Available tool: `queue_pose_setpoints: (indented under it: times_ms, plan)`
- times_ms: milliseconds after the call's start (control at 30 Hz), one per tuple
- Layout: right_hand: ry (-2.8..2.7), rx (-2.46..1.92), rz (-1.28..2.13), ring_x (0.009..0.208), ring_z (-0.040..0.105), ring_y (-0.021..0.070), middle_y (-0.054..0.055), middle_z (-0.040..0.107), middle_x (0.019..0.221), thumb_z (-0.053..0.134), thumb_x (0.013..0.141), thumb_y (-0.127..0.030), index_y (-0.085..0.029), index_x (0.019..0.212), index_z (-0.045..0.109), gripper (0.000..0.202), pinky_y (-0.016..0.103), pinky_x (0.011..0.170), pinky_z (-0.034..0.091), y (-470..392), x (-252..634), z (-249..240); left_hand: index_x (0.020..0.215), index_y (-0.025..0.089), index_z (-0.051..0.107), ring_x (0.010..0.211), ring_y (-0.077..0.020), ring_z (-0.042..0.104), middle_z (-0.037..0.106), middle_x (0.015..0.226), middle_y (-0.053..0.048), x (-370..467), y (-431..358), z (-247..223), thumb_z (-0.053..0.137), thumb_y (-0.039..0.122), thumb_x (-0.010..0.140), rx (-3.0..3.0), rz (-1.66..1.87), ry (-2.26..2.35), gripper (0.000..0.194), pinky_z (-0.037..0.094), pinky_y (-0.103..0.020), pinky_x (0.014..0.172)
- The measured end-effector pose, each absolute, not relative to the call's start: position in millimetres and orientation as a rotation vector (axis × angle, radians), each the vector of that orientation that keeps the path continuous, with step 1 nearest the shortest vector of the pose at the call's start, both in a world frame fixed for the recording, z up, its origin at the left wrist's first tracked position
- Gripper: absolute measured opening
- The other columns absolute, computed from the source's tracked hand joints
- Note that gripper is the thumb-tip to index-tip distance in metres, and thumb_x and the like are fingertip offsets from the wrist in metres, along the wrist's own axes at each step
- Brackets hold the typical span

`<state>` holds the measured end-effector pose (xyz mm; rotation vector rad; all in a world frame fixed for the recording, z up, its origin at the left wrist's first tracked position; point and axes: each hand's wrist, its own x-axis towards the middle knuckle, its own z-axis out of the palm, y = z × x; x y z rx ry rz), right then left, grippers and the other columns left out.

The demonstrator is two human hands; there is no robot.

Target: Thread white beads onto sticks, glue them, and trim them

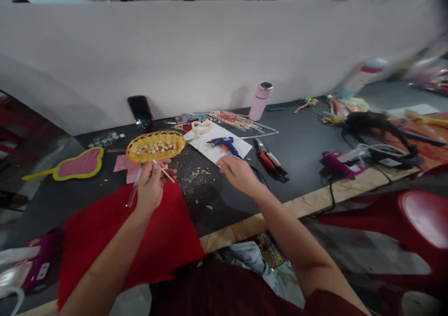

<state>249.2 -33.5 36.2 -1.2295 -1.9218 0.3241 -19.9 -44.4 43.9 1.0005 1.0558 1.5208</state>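
My left hand is closed on a thin pale stick that slants down to the right, above a red felt sheet. A clear strip hangs just beside that hand; I cannot tell whether it is held. My right hand is closed in a pinch over the table, in front of the blue glue gun. Whatever is between its fingertips is too small to make out. The glue gun lies on a white sheet. Behind my left hand stands a yellow woven basket with several small pale beads.
Pale crumbs litter the table between my hands. Red-handled pliers, a pink flask, wrapped sticks, a phone and a yellow-green fan shape lie or stand around. A purple device is at right.
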Motion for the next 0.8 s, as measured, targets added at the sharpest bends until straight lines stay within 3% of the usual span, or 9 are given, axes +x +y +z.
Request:
queue_pose_setpoints:
  times_ms: [133, 267, 400, 533, 667, 800]
  plan:
    - [-1.879, -1.348, 0.321, 0.062, 0.056, 0.0149, 0.003, 0.06, 0.073, 0.037, 0.094, -0.025, -0.018, 0.095, 0.058, 0.023, 0.027, 0.06, 0.043, -41.5, 298.5, 29.7, 0.087, 0.017, 0.055, 0.052, -0.0064, 0.052, 0.063, 0.087, -0.003, -33.4, -44.6, 19.3, 0.059, 0.037, 0.08, 0.908, 1.472, 1.11, 0.022, 0.042, -0.019, 0.048]
    - [-1.889, -1.425, 0.226, 0.073, 0.058, 0.0199, 0.005, 0.061, 0.078, 0.039, 0.087, -0.014, -0.02, 0.097, 0.056, 0.021, 0.031, 0.066, 0.044, -48.7, 312.1, 26.1, 0.085, 0.015, 0.056, 0.047, -0.0051, 0.047, 0.06, 0.075, -0.002, -27.5, -49.1, 10.5, 0.059, 0.034, 0.08, 0.852, 1.364, 1.011, 0.021, 0.037, -0.018, 0.045]
    - [-2.073, -1.243, 0.199, 0.087, 0.055, 0.022, 0.006, 0.062, 0.083, 0.038, 0.067, 0.0, -0.021, 0.073, 0.058, 0.029, 0.035, 0.078, 0.043, -49.5, 299.0, 32.7, 0.085, 0.015, 0.055, 0.048, -0.0048, 0.045, 0.059, 0.075, -0.002, -23.2, -52.2, 11.4, 0.059, 0.032, 0.08, 0.795, 1.286, 0.931, 0.019, 0.035, -0.018, 0.045]
    - [-2.22, -1.164, 0.197, 0.063, 0.051, 0.0165, 0.002, 0.054, 0.057, 0.038, 0.058, -0.001, -0.02, 0.051, 0.048, 0.023, 0.032, 0.069, 0.038, -44.9, 278.5, 41.1, 0.084, 0.014, 0.055, 0.048, -0.0054, 0.044, 0.058, 0.072, -0.001, -27.6, -52.8, 12.9, 0.062, 0.03, 0.078, 0.727, 1.176, 0.905, 0.019, 0.034, -0.018, 0.044]
    - [-2.26, -1.119, 0.23, 0.06, 0.049, 0.0147, 0.001, 0.052, 0.054, 0.037, 0.061, -0.002, -0.019, 0.051, 0.047, 0.023, 0.03, 0.067, 0.035, -36.0, 258.7, 46.5, 0.083, 0.014, 0.056, 0.052, -0.006, 0.047, 0.058, 0.073, -0.002, -34.3, -50.6, 11.5, 0.062, 0.028, 0.079, 0.675, 1.095, 0.861, 0.016, 0.039, -0.019, 0.049]
    - [-2.256, -1.168, 0.234, 0.07, 0.052, 0.0176, 0.003, 0.058, 0.066, 0.043, 0.078, -0.011, -0.02, 0.066, 0.055, 0.018, 0.031, 0.07, 0.037, -24.5, 239.3, 55.1, 0.084, 0.014, 0.058, 0.055, -0.0062, 0.048, 0.058, 0.075, -0.003, -37.5, -48.8, 8.7, 0.061, 0.03, 0.08, 0.678, 1.049, 0.858, 0.017, 0.04, -0.018, 0.049]
